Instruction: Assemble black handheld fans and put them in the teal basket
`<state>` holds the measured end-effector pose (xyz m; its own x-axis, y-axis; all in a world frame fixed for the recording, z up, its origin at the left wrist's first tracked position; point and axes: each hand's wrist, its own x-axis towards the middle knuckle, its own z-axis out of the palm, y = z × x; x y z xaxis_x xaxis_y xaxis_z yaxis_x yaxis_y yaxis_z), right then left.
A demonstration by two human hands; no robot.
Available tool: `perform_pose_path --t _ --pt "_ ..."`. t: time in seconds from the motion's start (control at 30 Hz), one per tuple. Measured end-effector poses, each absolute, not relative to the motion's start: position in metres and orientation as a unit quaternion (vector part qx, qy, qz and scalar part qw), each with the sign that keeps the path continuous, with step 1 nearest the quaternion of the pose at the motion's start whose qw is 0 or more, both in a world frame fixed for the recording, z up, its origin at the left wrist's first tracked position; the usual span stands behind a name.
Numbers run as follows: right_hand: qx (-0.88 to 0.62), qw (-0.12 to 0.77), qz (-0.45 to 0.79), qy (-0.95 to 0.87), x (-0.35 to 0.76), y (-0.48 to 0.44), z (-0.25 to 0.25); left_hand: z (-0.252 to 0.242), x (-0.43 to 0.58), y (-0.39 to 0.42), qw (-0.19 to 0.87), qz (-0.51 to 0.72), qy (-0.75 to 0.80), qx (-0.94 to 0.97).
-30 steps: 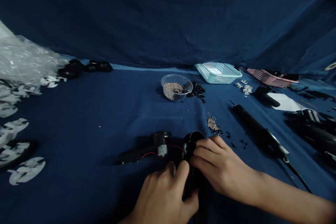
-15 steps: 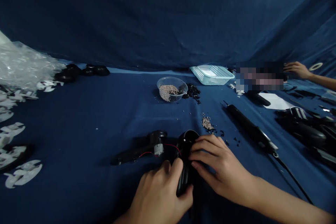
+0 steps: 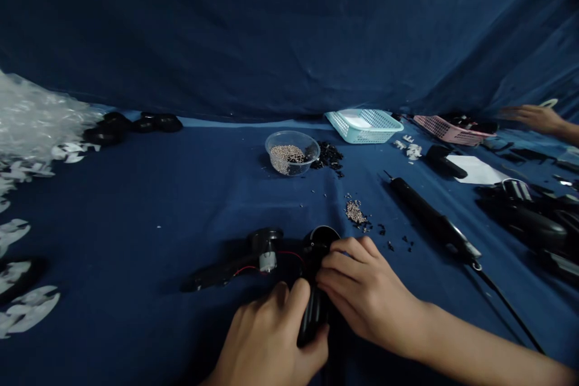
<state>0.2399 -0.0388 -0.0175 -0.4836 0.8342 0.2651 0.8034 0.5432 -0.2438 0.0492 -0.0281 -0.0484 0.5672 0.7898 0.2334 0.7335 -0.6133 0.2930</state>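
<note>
Left hand: wrapped around the black handle housing point(image 3: 312, 316), gripping it; the hand point(image 3: 271, 332) has its thumb low on the near side.
Right hand: fingers bent against the housing's upper part, just below its round end point(image 3: 323, 234); whether this hand point(image 3: 371, 295) pinches anything is hidden.
Handle housing: close in front of the person, between both hands, round end pointing away.
Motor half: just left of the housing, a long black piece point(image 3: 212, 276) bearing a small silvery motor point(image 3: 267, 261), with red wire point(image 3: 292, 254) running toward the housing.
Screws: a loose heap point(image 3: 356, 212) beyond the right hand, small black bits point(image 3: 390, 246) beside it.
Screwdriver: a black powered one point(image 3: 429, 212) lying slantwise to the right, cord trailing nearer.
Bowl: clear plastic point(image 3: 294, 137), farther out, holding more screws; black pieces point(image 3: 329, 155) lie beside it.
Baskets: light-blue point(image 3: 375, 136) and pink point(image 3: 441, 129) at the back.
Far right: another person's hand point(image 3: 538, 117), blurred.
</note>
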Motion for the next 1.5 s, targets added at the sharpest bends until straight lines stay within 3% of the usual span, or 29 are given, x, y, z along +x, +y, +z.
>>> perform_pose_path --t 0.3,0.43,0.5,0.63,0.77,0.97,1.17,1.5 --pt "-0.499 0.169 0.122 -0.841 0.251 -0.030 0.002 -0.040 0.050 -0.028 0.099 0.137 0.450 0.877" --pt "-0.529 0.285 0.106 -0.792 0.256 -0.042 -0.003 -0.039 0.047 -0.026 0.088 0.107 0.435 0.889" --pt "-0.602 0.334 0.154 -0.709 0.256 -0.051 -0.012 -0.039 0.046 -0.026 0.101 0.107 0.421 0.895" --pt "-0.686 0.333 0.281 -0.583 0.249 -0.061 -0.031 -0.036 0.048 -0.023 0.178 0.128 0.461 0.860" --pt "-0.661 0.384 0.330 -0.554 0.237 -0.060 -0.035 -0.032 0.053 -0.021 0.253 0.171 0.480 0.822" --pt "-0.488 0.533 0.547 -0.422 0.217 -0.054 -0.030 -0.034 0.051 -0.024 0.265 0.213 0.459 0.821" --pt "-0.473 0.537 0.494 -0.494 0.211 -0.056 -0.033 -0.024 0.045 -0.009 0.207 0.278 0.423 0.837" --pt "-0.534 0.496 0.454 -0.513 0.213 -0.060 -0.041 -0.017 0.050 -0.004 0.305 0.339 0.414 0.788"
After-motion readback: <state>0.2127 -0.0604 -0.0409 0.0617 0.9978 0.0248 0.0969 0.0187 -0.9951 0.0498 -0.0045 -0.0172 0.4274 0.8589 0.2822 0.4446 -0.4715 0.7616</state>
